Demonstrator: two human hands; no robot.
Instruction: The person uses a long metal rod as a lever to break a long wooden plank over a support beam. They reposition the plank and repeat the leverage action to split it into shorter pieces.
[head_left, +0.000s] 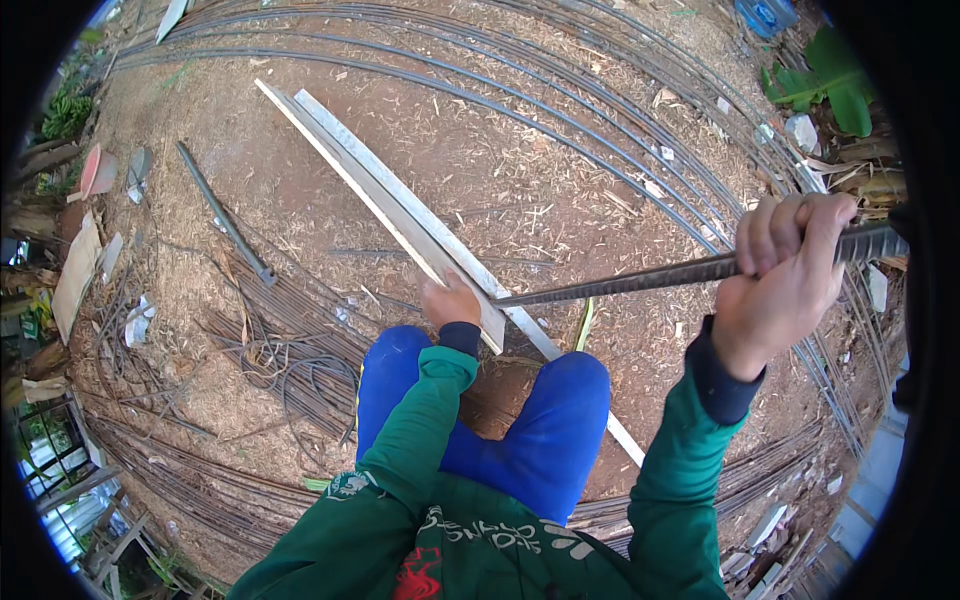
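Note:
My right hand (785, 280), raised at the right, is wrapped around a ribbed steel bar (620, 284). The bar slants down to the left, and its far end meets the boards by my left hand. My left hand (451, 302) is low in front of my knees, its fingers closed over the near part of a long wooden board (375, 210). Alongside that board runs a pale narrow strip (528, 328), which passes beside my right knee. Part of the left hand's grip is hidden by the hand itself.
Long steel rods (470, 88) curve across the far ground and down the right side. A dark metal bar (222, 215) and a tangle of thin rods (300, 365) lie left. A reddish bucket (97, 172) stands farther left; a blue container (765, 15) sits far right.

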